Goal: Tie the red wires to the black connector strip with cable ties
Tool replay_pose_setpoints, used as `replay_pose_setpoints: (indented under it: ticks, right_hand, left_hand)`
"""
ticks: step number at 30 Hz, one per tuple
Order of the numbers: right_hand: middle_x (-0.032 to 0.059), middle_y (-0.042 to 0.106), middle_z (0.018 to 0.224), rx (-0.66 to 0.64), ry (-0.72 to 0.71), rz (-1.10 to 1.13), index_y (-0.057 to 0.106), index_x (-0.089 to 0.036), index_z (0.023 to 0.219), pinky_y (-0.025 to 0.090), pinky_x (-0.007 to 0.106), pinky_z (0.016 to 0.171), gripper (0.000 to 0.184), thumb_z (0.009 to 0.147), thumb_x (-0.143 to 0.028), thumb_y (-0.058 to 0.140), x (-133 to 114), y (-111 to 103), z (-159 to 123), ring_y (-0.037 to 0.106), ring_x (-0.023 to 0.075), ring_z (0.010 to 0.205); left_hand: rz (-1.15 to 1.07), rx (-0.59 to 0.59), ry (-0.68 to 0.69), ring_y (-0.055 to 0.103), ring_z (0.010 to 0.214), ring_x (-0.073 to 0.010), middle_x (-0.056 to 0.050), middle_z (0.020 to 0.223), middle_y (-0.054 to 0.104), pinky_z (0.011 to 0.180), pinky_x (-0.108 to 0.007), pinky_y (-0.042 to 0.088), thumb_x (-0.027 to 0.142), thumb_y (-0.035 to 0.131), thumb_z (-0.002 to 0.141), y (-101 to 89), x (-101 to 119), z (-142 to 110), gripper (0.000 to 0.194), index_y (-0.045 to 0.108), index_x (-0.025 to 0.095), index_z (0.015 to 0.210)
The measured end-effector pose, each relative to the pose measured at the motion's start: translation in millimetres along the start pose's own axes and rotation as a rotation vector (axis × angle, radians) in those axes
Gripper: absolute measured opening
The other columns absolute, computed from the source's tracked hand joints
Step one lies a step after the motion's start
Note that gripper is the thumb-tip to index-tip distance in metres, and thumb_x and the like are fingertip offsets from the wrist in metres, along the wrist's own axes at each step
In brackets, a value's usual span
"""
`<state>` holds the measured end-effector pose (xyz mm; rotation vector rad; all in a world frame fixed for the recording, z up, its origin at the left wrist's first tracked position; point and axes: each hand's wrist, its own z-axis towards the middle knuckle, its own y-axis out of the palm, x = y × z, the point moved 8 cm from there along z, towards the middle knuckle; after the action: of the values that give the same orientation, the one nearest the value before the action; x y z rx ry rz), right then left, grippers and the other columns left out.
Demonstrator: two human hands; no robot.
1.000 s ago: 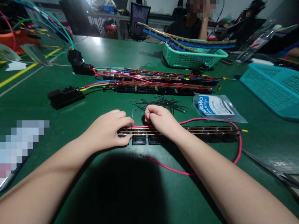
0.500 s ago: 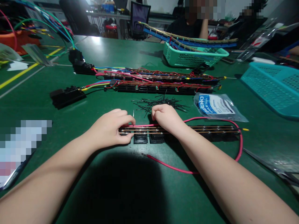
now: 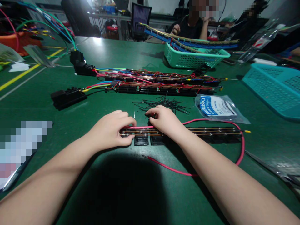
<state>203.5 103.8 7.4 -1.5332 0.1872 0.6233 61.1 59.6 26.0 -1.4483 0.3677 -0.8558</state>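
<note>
My left hand grips the left end of a black segmented strip, thumb in front and fingers behind. Thin copper-coloured rods run along the strip's top. A red wire passes along its back edge by my left fingertips, loops round the right end and comes back to a bare tip in front. Beside those fingertips a thin cable tie stands upright. My right hand hovers over the strip's middle, thumb and index finger apart, near a loose pile of black cable ties. Nothing clear shows between its fingers.
Two wired strips with black end blocks lie behind. A labelled plastic bag sits right of the cable ties; scissors lie at the right. A green basket and a blue basket stand farther back. A person sits across the table.
My right hand's fingers have gone from a closed fist to thumb and index apart, reaching slightly left. My left hand keeps its hold on the strip.
</note>
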Motion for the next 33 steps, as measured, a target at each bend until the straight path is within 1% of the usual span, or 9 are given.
replay_pose_setpoints:
  ticks: [5,10,13,17,20,24,28,31,33]
  right_hand:
    - [0.0070,0.070,0.093,-0.026,0.004,0.001,0.076,-0.018,0.091,0.043,0.028,0.079,0.030,0.073,-0.009,0.054,1.4,1.5,1.6,0.060,0.0178,0.083]
    - [0.0046,0.067,0.083,-0.036,0.016,0.006,0.071,-0.017,0.079,0.040,0.026,0.071,0.022,0.071,-0.007,0.053,5.2,4.1,2.6,0.056,0.0146,0.074]
    - [0.0037,0.064,0.082,-0.036,0.016,0.014,0.068,-0.018,0.080,0.039,0.025,0.068,0.019,0.071,-0.008,0.055,6.4,5.2,3.4,0.054,0.0137,0.072]
    - [0.0043,0.060,0.085,-0.024,0.046,-0.020,0.069,-0.020,0.082,0.038,0.026,0.069,0.017,0.071,-0.012,0.058,9.7,4.0,4.1,0.052,0.0142,0.074]
    - [0.0050,0.060,0.085,-0.061,0.086,-0.030,0.069,-0.019,0.082,0.037,0.026,0.067,0.013,0.074,-0.016,0.059,13.7,6.4,4.2,0.051,0.0144,0.074]
    - [0.0059,0.061,0.087,-0.080,0.107,-0.070,0.067,-0.018,0.077,0.039,0.027,0.072,0.009,0.076,-0.017,0.058,16.2,8.1,3.8,0.053,0.0159,0.080]
    - [0.0075,0.061,0.091,-0.081,0.096,-0.110,0.067,-0.018,0.075,0.040,0.029,0.080,0.012,0.078,-0.016,0.056,16.1,9.4,4.2,0.054,0.0178,0.086]
    - [0.0084,0.061,0.090,-0.092,0.089,-0.112,0.066,-0.018,0.074,0.041,0.030,0.080,0.014,0.079,-0.014,0.054,16.2,11.2,4.6,0.054,0.0182,0.086]
    - [0.0079,0.061,0.088,-0.071,0.052,-0.100,0.066,-0.017,0.073,0.041,0.029,0.079,0.014,0.078,-0.012,0.054,12.7,9.6,4.7,0.054,0.0178,0.085]
  left_hand:
    - [-0.005,0.000,-0.011,0.049,0.078,-0.0182,-0.001,0.078,0.055,0.067,-0.030,0.037,0.033,0.061,0.076,0.4,-0.6,0.0,0.023,0.064,0.021,0.095]
    - [-0.002,-0.007,-0.020,0.049,0.079,-0.0187,-0.001,0.078,0.054,0.066,-0.030,0.036,0.032,0.059,0.076,-0.8,1.3,-0.3,0.022,0.064,0.021,0.095]
    - [0.004,-0.007,-0.024,0.049,0.079,-0.0188,-0.002,0.078,0.055,0.067,-0.030,0.036,0.032,0.059,0.076,-1.2,1.5,-0.7,0.022,0.064,0.021,0.095]
    - [0.007,-0.007,-0.018,0.049,0.079,-0.0188,-0.002,0.078,0.055,0.067,-0.030,0.036,0.033,0.059,0.077,-0.5,1.2,-1.1,0.023,0.063,0.021,0.096]
    - [0.008,-0.006,-0.013,0.049,0.080,-0.0188,-0.002,0.079,0.055,0.067,-0.030,0.036,0.032,0.059,0.077,0.1,1.6,-1.3,0.023,0.063,0.021,0.096]
    - [0.012,0.000,-0.010,0.049,0.080,-0.0186,-0.001,0.080,0.055,0.068,-0.030,0.036,0.032,0.059,0.077,0.5,2.5,-1.5,0.023,0.063,0.021,0.097]
    - [0.010,0.005,-0.007,0.049,0.081,-0.0184,-0.001,0.079,0.055,0.068,-0.030,0.036,0.032,0.059,0.077,0.9,2.6,-1.8,0.023,0.063,0.021,0.097]
    - [0.009,0.004,-0.008,0.049,0.080,-0.0183,-0.001,0.079,0.055,0.068,-0.029,0.036,0.032,0.059,0.077,1.1,2.5,-1.8,0.023,0.063,0.021,0.097]
    - [0.008,0.006,-0.009,0.049,0.080,-0.0183,-0.001,0.079,0.054,0.068,-0.029,0.036,0.032,0.059,0.077,0.9,2.5,-1.8,0.023,0.063,0.021,0.097]
